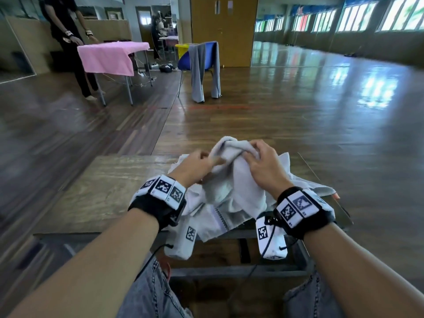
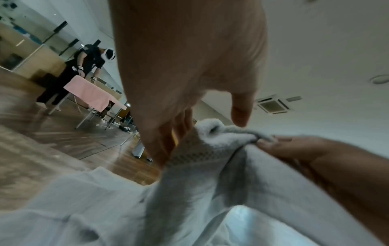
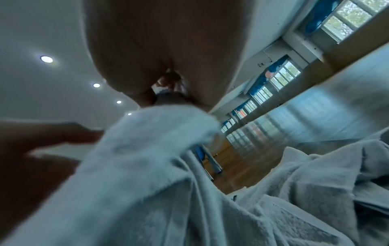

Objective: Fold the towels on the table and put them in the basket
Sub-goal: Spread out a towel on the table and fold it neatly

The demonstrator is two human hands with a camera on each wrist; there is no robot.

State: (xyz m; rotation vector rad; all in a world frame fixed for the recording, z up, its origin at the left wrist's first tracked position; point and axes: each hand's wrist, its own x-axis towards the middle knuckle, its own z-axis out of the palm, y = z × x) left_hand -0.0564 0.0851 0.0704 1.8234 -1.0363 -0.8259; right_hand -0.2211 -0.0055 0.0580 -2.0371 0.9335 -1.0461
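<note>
Both hands raised close together, fingers curled in a grip.

The left hand (image 1: 195,167) and right hand (image 1: 263,166) sit side by side at the same height, bare forearms reaching forward. Each wrist wears a black band with square markers. Both hands' fingers pinch a bunched white towel (image 1: 231,177) lifted between them.

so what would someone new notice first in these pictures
Both hands, left and right, pinch a bunched white towel above the wooden table, with more white cloth heaped below. Farther back on the left, a pink cloth covers another table where a person stands; a grey garment hangs over a blue chair.
</note>
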